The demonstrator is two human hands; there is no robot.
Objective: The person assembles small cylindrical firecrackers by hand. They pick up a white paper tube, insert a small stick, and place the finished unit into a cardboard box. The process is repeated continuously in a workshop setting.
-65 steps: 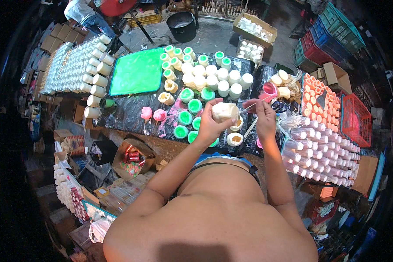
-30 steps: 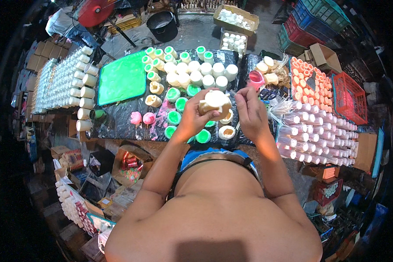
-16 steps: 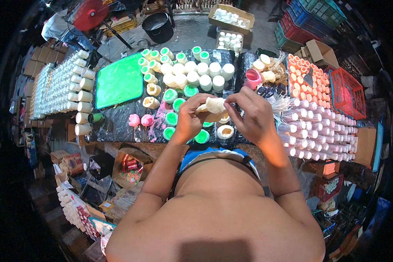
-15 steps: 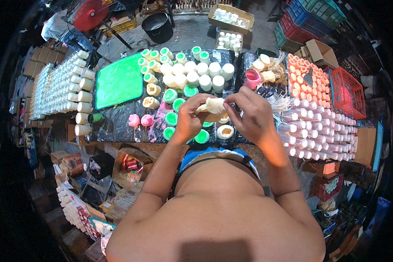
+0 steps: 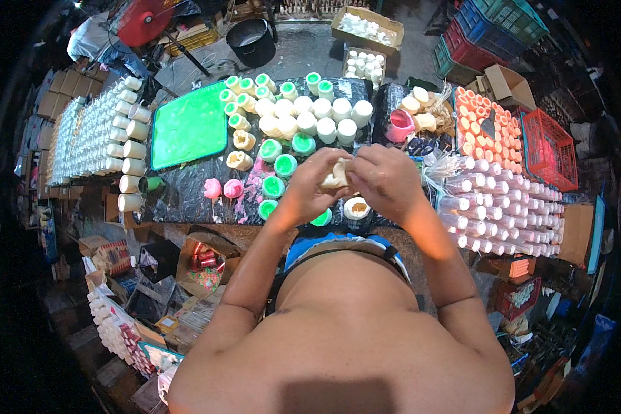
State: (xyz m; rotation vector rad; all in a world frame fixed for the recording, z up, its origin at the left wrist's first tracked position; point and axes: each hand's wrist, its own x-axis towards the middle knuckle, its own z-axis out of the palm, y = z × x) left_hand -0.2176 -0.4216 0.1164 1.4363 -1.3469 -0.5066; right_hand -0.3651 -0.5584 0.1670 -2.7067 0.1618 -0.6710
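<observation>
Left hand (image 5: 312, 185) gripping cream piece (image 5: 334, 176) over black-covered table (image 5: 186, 201), right hand (image 5: 389, 178) pinching its right edge, visible part tilted up rightward, long axis hidden by fingers, green-filled cups (image 5: 273, 187) leftward, black pot (image 5: 250, 44) farthest.

I log: bench (image 5: 188, 193) ahead; tray (image 5: 189, 161) on its left, cups (image 5: 322, 108) right of it. Piece (image 5: 335, 174) between left grip (image 5: 309, 185) and right grip (image 5: 392, 179). Behind bench, pot (image 5: 255, 54) on floor (image 5: 307, 52); crates (image 5: 476, 31) far right.
</observation>
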